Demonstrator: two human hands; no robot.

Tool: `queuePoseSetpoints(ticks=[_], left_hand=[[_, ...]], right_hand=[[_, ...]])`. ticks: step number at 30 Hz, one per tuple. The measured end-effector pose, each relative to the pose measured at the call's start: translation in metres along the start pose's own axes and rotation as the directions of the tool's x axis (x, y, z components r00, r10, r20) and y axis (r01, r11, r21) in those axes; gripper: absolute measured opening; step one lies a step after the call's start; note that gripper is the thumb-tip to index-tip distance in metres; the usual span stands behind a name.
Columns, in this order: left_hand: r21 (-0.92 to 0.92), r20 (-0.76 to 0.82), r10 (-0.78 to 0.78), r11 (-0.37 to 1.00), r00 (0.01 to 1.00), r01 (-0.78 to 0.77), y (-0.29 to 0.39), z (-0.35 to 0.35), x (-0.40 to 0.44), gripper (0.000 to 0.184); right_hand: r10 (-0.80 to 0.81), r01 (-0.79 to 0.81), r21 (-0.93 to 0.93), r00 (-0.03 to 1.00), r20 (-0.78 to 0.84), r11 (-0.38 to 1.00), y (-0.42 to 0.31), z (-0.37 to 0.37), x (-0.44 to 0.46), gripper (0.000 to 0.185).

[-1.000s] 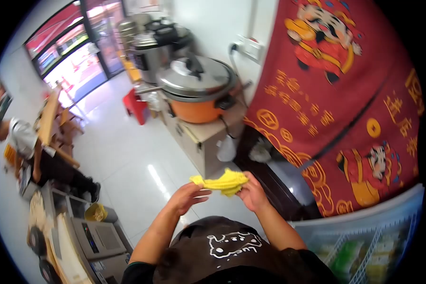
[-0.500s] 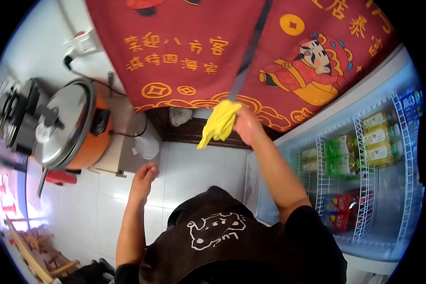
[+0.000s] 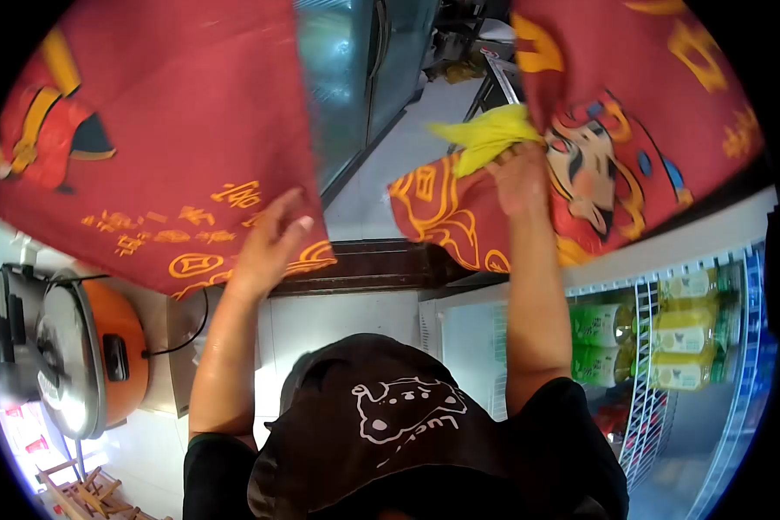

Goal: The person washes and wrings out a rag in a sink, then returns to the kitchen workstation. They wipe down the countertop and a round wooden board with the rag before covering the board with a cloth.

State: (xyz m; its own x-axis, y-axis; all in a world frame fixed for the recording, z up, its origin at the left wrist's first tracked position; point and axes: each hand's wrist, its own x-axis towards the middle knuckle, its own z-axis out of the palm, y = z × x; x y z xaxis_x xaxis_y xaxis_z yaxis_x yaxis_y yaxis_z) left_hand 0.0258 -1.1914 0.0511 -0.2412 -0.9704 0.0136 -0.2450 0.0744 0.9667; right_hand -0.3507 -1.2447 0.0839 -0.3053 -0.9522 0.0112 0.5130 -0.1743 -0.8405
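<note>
Dark wood forms a sill across the pale tiled floor, and beyond it a tall glass-doored cabinet shows through the gap between two red curtain panels. Near the lower inner corner of the left panel, the person's left hand lies against the fabric, half open, fingers loosely bent; whether it pinches the hem cannot be told. The right hand is raised at the inner edge of the right panel, fingers stretched rather than balled, with a yellow cloth held at the fingertips. That cloth sits above the panel's lower inner corner, one end trailing into the gap; just how the fingers clasp it is hidden.

For parting the panels cleanly, pushing with the backs or flats of the hands near the inner edges would probably serve better than grabbing. Gathering the loose end into the palm should stop it catching on the hem.

Both panels look like smooth, thin woven fabric, printed in gold and folding softly where pushed. The cloth seems limp and crumpled. Harder shapes flank them: a rounded orange cooker with a metal lid, and a white wire rack beside plastic bottles.
</note>
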Motion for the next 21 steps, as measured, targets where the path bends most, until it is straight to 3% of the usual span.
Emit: queuePoseSetpoints(ticks=[3, 5, 7, 8, 12, 16, 19, 21], left_hand=[[-0.236, -0.188, -0.136, 0.968, 0.973, 0.089, 0.019, -0.011, 0.049, 0.066], [-0.294, -0.384, -0.14, 0.956, 0.913, 0.023, 0.017, -0.025, 0.088, 0.063], [-0.362, -0.513, -0.066, 0.921, 0.856, -0.146, 0.013, -0.032, 0.128, 0.052], [-0.384, -0.509, -0.067, 0.91, 0.858, -0.157, 0.018, -0.034, 0.146, 0.042], [-0.388, -0.317, 0.005, 0.912, 0.949, -0.134, 0.021, -0.022, 0.224, 0.036], [-0.345, -0.17, 0.101, 0.926, 0.98, -0.155, -0.017, -0.025, 0.334, 0.035], [-0.41, 0.001, -0.006, 0.912, 1.0, 0.006, -0.038, -0.004, 0.432, 0.032], [-0.395, 0.192, -0.068, 0.908, 0.979, 0.141, -0.034, 0.033, 0.482, 0.031]], right_hand=[[-0.143, 0.133, 0.155, 0.988, 0.051, 0.979, -0.051, 0.001, 0.017, 0.051], [-0.193, 0.169, 0.262, 0.979, 0.07, 0.95, -0.075, 0.002, 0.033, 0.051], [-0.295, 0.012, 0.498, 0.818, 0.494, 0.867, -0.093, -0.025, 0.064, 0.051], [-0.306, 0.011, 0.509, 0.81, 0.5, 0.861, -0.102, -0.032, 0.079, 0.049], [-0.336, 0.086, 0.467, 0.807, 0.485, 0.88, -0.148, -0.018, 0.115, 0.046], [-0.424, 0.315, 0.33, 0.839, 0.342, 0.89, -0.16, 0.0, 0.134, 0.046], [-0.648, 0.622, 0.217, 0.757, 0.077, 0.752, -0.138, 0.013, 0.138, 0.048], [-0.623, 0.606, 0.156, 0.775, 0.109, 0.78, -0.138, 0.009, 0.159, 0.051]])
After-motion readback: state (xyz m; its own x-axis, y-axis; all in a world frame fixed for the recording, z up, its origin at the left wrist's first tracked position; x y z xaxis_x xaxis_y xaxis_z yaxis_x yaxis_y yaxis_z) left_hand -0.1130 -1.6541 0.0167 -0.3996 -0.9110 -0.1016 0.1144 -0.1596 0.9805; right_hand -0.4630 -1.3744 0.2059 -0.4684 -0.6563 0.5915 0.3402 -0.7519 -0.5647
